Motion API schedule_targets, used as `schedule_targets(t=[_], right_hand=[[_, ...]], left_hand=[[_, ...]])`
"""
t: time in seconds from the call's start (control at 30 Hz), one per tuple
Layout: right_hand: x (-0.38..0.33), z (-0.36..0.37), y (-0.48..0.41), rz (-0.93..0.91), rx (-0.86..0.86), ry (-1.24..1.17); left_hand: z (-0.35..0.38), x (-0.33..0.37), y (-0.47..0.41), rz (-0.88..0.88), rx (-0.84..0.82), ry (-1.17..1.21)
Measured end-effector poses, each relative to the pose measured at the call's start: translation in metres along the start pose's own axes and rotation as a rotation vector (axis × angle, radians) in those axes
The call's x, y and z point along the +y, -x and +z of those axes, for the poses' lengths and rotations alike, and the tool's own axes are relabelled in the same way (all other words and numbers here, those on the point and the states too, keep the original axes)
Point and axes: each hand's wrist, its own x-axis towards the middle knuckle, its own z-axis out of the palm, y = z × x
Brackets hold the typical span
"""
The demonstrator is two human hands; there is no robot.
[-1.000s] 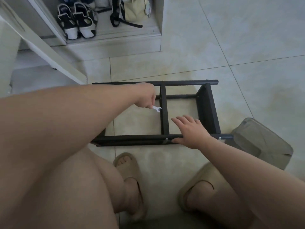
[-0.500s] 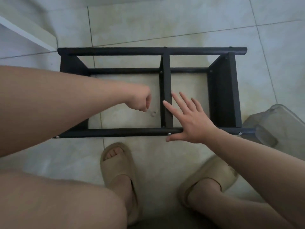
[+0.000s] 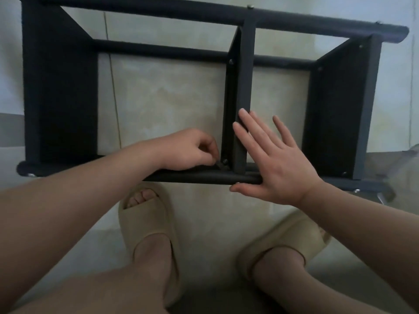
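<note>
The rack [image 3: 248, 64] lies mid-picture on tiles [image 3: 170, 98], slippers [image 3: 145, 225] below. Right hand [image 3: 278, 164] lies flat on its middle bar; left hand [image 3: 192, 150] pinches a tool [image 3: 219, 165] (mostly hidden) at a bolt [image 3: 225, 160].

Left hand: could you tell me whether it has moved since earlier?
Yes: the left hand moved toward the person, along the centre bar to its joint with the near rail.

Matte black frame [image 3: 247, 71] on pale tiles.
The floor [image 3: 167, 98] is cream with cloudy greenish marbling; 2 slippers [image 3: 147, 223] plain beige; screw heads [image 3: 250, 6] silver.
</note>
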Motion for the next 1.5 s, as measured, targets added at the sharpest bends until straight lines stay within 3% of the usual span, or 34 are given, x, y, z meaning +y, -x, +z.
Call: schedule_targets(t=[0.27,0.5,0.73,0.93,1.23,1.5], right_hand=[[-0.002,0.001,-0.001,0.029,0.056,0.016],[-0.002,0.0,0.0,0.023,0.069,-0.001],[-0.003,0.001,-0.001,0.024,0.066,-0.012],[-0.002,0.003,-0.001,0.027,0.059,0.001],[-0.002,0.003,-0.001,0.016,0.087,-0.012],[-0.002,0.003,-0.001,0.017,0.06,-0.009]], left_hand=[[0.006,0.014,0.0,-0.131,0.02,0.556],[0.01,0.022,-0.004,-0.12,0.028,0.668],[0.011,0.023,-0.006,-0.11,0.057,0.685],[0.014,0.021,-0.004,-0.087,0.109,0.439],[0.011,0.025,-0.003,-0.068,0.165,0.581],[0.015,0.026,0.0,-0.063,0.145,0.521]])
